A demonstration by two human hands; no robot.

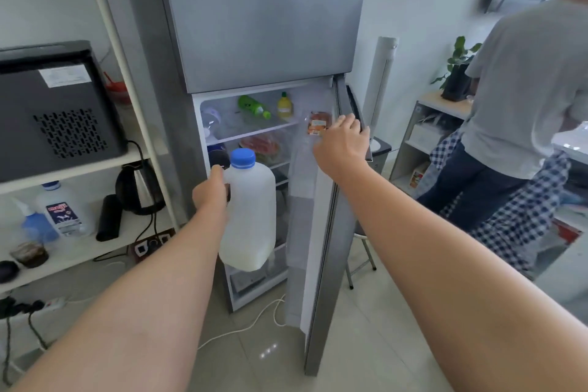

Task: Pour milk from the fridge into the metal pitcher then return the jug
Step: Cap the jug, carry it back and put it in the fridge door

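We cannot read any text here. The white sticker (65, 76) on the black appliance (57, 111) and the red-and-blue label on the shelf bottle (62, 208) are too blurred for us.

The translucent plastic milk jug with a blue cap (249, 213) hides the grey fridge's (264, 19) middle shelves. At far right, a grey-shirted person (521, 89) is blurred and cut off by the edge. The label on the small yellow bottle (284, 105) is too small to read.

Milk jug (249, 213): translucent, blue cap, upright, w/ little milk at bottom, before open fridge (254, 25).
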